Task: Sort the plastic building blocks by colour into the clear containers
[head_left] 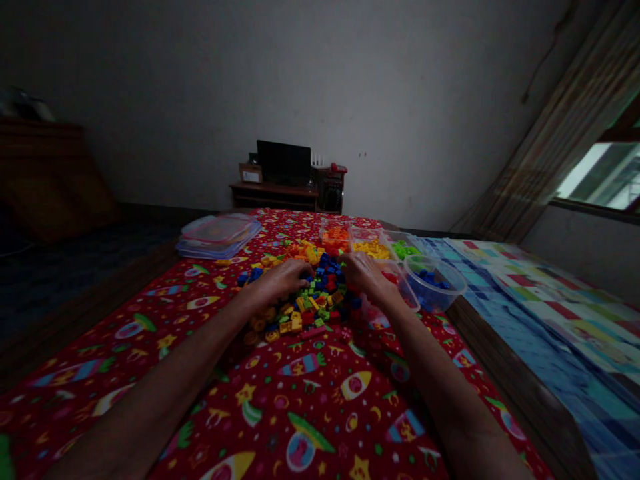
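A mixed pile of toy building blocks [313, 303] in blue, yellow, green, red and orange lies on a red patterned cloth [305, 400]. My left hand [285, 277] reaches into the pile's left side, its fingers curled down among the blocks. On the far right edge of the pile is my right hand [364, 272], fingers bent together and pointing inward beside some blue blocks. What either hand holds, if anything, is too small and dark to make out. Just beyond my right hand stand clear tubs: one with orange blocks [335, 235], one with yellow blocks [371, 249], one with green blocks [404, 250].
A round clear tub [453, 288] holds blue blocks, right of a tub with red pieces [413, 297]. Stacked plastic lids [217, 235] lie at the far left of the cloth. A checked bedspread [550, 320] is to the right. A monitor [284, 162] stands by the wall.
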Demonstrator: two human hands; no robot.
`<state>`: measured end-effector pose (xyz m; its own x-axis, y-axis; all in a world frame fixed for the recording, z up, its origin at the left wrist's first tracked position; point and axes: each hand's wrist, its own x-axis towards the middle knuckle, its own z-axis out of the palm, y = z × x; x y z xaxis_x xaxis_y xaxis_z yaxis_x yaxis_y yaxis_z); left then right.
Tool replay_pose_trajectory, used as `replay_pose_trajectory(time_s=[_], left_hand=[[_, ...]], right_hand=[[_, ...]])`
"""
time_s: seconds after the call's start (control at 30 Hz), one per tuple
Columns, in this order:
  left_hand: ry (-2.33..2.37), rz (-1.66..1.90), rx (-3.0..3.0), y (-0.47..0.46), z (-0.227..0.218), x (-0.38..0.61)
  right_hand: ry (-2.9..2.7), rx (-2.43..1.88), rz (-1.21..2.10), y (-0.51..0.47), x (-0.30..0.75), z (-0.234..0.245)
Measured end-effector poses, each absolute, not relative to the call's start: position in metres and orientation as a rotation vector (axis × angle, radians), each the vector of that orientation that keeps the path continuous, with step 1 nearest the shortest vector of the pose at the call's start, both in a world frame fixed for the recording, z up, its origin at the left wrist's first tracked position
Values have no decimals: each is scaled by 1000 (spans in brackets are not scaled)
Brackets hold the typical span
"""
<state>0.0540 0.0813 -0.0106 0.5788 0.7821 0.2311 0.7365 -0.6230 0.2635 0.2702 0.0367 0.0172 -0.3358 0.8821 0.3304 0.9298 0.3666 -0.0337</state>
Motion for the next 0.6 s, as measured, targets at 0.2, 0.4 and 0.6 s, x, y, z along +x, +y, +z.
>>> replay_pose_trajectory(time_s=[0.2, 0.4, 0.6], left_hand=[[1284, 604, 2689, 89, -19, 47], [1287, 660, 2761, 90, -17, 41], [1357, 555, 2743, 80, 0, 43]], right_hand=[[-2492, -1563, -341, 40, 266, -6], [-2498, -1512, -348, 40, 265, -15], [-2441, -1466, -271, 43, 267, -13]])
